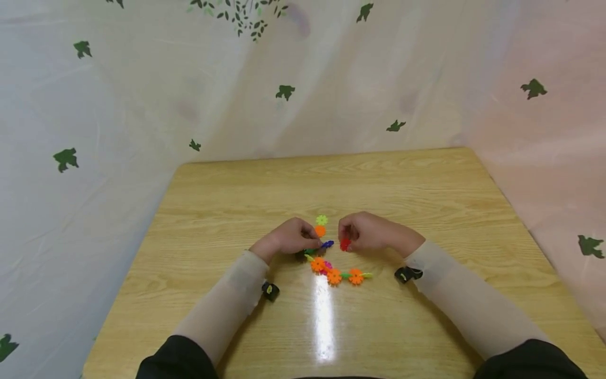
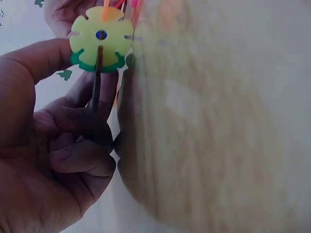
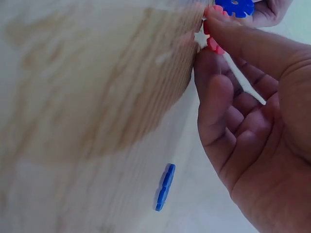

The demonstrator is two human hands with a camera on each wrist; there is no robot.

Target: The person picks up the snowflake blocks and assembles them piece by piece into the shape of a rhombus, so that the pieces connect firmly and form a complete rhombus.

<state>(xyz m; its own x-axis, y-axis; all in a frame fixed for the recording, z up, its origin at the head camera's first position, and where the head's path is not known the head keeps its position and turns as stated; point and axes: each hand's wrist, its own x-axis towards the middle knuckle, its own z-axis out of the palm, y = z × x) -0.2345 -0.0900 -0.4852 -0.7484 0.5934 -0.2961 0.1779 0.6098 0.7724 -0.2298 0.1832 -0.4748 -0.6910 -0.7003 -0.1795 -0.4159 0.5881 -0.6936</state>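
A chain of flower-shaped interlocking discs, with orange discs [image 1: 333, 277] among green, yellow and pink ones, curves over the table just below the hands. My left hand [image 1: 294, 238] pinches the chain near its blue disc [image 1: 326, 244]. In the left wrist view, a yellow-green disc [image 2: 82, 36] faces the camera beside the thumb and fingers of that hand. Between thumb and fingertip, my right hand [image 1: 371, 231] pinches a red disc [image 1: 345, 245]. The right wrist view has this red disc close to the blue disc [image 3: 238, 7]; whether they touch is unclear.
Beyond the hands lie a yellow-green disc [image 1: 322, 220] and an orange disc [image 1: 320, 231]. Another blue disc [image 3: 165, 187] appears apart from the right hand in its wrist view. The wooden table [image 1: 236, 189] meets pale patterned cloth [image 1: 331, 121] behind it.
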